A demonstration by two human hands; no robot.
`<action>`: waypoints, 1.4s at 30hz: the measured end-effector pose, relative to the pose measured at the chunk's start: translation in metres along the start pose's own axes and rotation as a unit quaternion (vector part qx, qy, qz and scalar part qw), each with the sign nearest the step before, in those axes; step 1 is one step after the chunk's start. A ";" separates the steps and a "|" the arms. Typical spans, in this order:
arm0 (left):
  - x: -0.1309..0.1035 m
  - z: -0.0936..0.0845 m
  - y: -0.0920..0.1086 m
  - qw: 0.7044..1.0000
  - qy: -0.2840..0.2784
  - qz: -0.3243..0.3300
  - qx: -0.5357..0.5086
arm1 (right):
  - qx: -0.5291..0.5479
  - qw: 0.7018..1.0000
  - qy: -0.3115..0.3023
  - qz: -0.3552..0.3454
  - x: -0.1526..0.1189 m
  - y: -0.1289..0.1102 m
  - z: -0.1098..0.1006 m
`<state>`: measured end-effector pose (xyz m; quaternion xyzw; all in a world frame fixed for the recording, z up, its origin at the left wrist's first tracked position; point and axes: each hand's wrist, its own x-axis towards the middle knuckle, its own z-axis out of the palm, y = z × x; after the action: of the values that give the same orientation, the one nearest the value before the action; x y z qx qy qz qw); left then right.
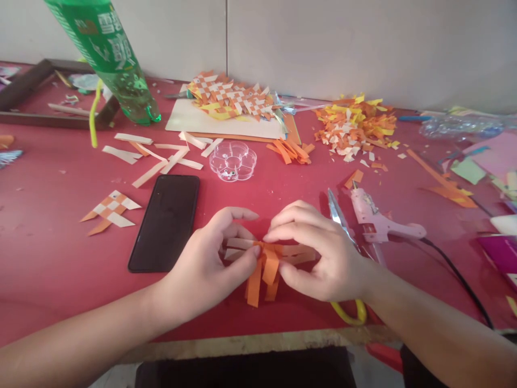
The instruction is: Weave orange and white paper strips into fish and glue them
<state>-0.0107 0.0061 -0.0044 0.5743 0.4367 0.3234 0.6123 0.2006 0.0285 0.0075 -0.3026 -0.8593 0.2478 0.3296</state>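
Between my hands, near the table's front edge, is a partly woven piece of orange and cream paper strips [270,264]. Its orange strips hang toward me and its pale strips stick out to both sides. My left hand [220,256] pinches the weave's left side between thumb and fingers. On the other side, my right hand [313,250] curls round the right part, thumb and fingertips on the strips. A finished woven paper fish [112,210] lies to the left, past a black phone [165,223]. Scissors [339,210] with yellow handles lie partly under my right forearm.
A pink glue gun [375,218] with a black cord lies at the right. Behind are a clear flower-shaped tray [233,161], loose cream strips [161,156], orange strips [290,151], a scrap pile [355,126], stacked woven fish [232,97] and a tall green bottle [117,64].
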 end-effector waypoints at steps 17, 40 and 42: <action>-0.003 0.001 -0.002 1.000 -0.018 -0.003 0.016 | -0.156 0.981 -0.024 -0.112 -0.002 0.001 -0.002; 0.009 -0.004 0.007 0.990 -0.042 -0.114 -0.067 | -0.159 0.977 -0.050 -0.134 -0.001 -0.004 -0.005; 0.009 -0.003 0.008 0.989 -0.044 -0.119 -0.082 | -0.173 0.972 -0.055 -0.146 0.000 -0.005 -0.005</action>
<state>-0.0092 0.0162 0.0021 0.4797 0.4471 0.2572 0.7098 0.2031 0.0260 0.0140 -0.2123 -0.9408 0.0603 0.2572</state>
